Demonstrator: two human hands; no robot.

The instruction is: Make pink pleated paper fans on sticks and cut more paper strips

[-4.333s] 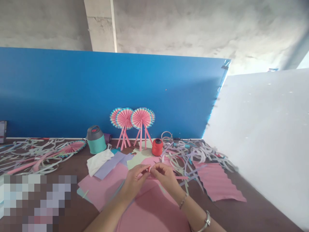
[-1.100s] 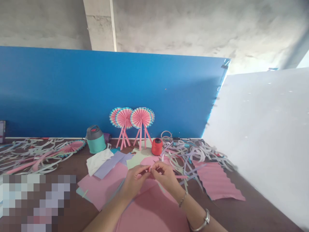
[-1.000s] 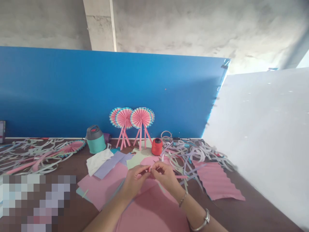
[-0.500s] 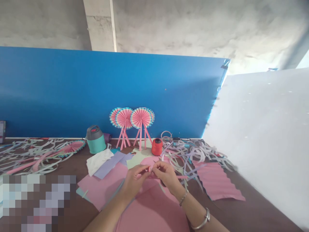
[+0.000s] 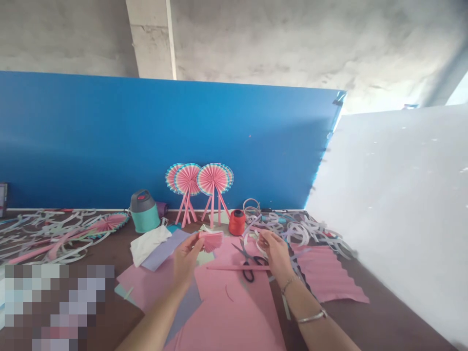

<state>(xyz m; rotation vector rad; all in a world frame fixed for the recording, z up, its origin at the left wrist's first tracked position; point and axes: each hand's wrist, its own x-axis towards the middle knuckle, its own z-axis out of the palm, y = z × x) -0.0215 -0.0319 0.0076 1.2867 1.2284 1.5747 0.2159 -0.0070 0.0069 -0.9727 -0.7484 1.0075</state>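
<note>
A small pleated pink paper fan (image 5: 212,241) is pinched between the thumb and fingers of my left hand (image 5: 187,253). To the right, my right hand (image 5: 274,251) has its fingers pressed together near some pale strips; what they hold, if anything, is too small to make out. Between and below the hands lie black scissors (image 5: 248,263) with the blades apart, and a narrow pink strip (image 5: 230,267) runs across by their handles. Large pink sheets (image 5: 234,312) spread beneath my hands.
Pink round fans (image 5: 190,179) stand against the blue board. A red thread spool (image 5: 237,223) and a teal-grey container (image 5: 145,214) stand at the back. Tangled paper strips (image 5: 300,234) lie at right, more at left. A pleated pink sheet (image 5: 327,273) lies right of my right hand.
My hands have moved apart, the left one leftward and the right one rightward and slightly up. The pleated pink paper now shows in my left hand, and the scissors are uncovered.
</note>
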